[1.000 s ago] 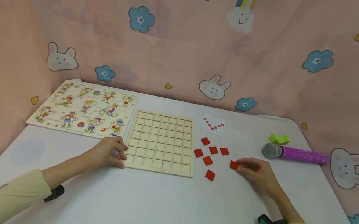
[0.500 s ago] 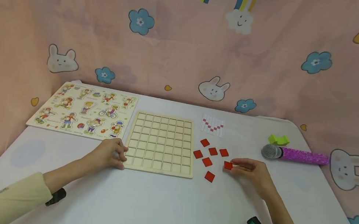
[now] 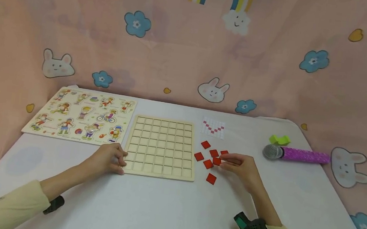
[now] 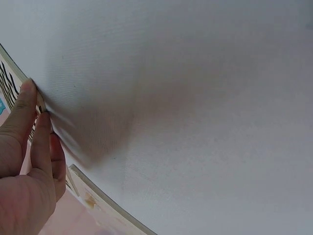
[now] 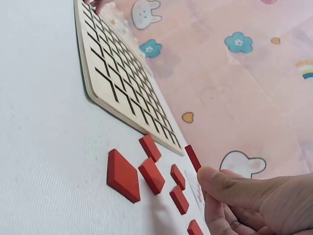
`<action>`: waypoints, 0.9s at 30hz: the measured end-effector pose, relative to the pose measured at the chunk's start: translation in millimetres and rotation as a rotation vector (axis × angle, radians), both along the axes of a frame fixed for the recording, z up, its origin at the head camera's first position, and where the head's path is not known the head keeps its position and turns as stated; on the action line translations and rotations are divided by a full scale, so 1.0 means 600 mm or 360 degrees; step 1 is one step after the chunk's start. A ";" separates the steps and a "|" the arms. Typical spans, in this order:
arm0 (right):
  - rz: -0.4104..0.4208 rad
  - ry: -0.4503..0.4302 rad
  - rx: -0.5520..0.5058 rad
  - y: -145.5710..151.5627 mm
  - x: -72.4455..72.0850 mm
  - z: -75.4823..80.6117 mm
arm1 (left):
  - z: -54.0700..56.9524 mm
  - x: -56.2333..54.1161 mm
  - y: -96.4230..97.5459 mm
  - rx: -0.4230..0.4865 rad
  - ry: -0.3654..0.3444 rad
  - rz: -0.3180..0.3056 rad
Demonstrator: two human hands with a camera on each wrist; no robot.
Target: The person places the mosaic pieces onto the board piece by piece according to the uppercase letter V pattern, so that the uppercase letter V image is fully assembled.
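Note:
My left hand holds the left edge of a light wooden grid board, which lies flat with bare square cells. In the left wrist view, the thumb and fingertips of the left hand meet at the board's edge. My right hand pinches a red square tile between thumb and fingers. The right wrist view has this tile tilted up at the thumb tip, above the table. Several loose red tiles lie right of the board, one partly hidden by the right fingers.
A small pattern card with a red V lies behind the tiles. A purple microphone and a bright green wavy block are at the right. The picture puzzle board lies at the left, against a pink patterned curtain.
My right hand has moved left with the red tile, from beside the loose tiles to over them. The left hand stays at the board's edge. The head view has shifted slightly.

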State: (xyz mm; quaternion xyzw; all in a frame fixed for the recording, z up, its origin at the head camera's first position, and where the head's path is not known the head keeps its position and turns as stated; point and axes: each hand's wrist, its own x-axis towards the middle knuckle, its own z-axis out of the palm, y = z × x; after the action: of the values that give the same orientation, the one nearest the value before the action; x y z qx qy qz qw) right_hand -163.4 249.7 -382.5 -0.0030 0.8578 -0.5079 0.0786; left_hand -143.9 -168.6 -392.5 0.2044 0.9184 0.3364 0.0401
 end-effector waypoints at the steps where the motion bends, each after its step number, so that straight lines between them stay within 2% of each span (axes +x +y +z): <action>1: -0.0005 0.0004 -0.0003 -0.006 -0.001 0.000 | -0.001 0.000 -0.001 0.0006 0.0006 -0.0003; 11: -0.0063 -0.0017 -0.0030 -0.055 -0.007 -0.005 | -0.001 -0.001 -0.001 0.0069 0.0023 -0.0025; 21: -0.0011 -0.0051 -0.0150 -0.091 -0.013 -0.012 | -0.003 -0.003 -0.002 0.0055 0.0019 -0.0016; 27: -0.0001 -0.0025 -0.0155 -0.112 -0.012 -0.012 | -0.003 -0.003 -0.002 0.0026 -0.0010 -0.0004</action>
State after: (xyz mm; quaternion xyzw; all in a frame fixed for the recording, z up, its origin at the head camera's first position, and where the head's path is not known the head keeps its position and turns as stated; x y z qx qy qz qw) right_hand -170.8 182.3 -389.9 -0.0026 0.8315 -0.5491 0.0849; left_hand -145.8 -169.6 -394.3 0.2048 0.9152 0.3445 0.0416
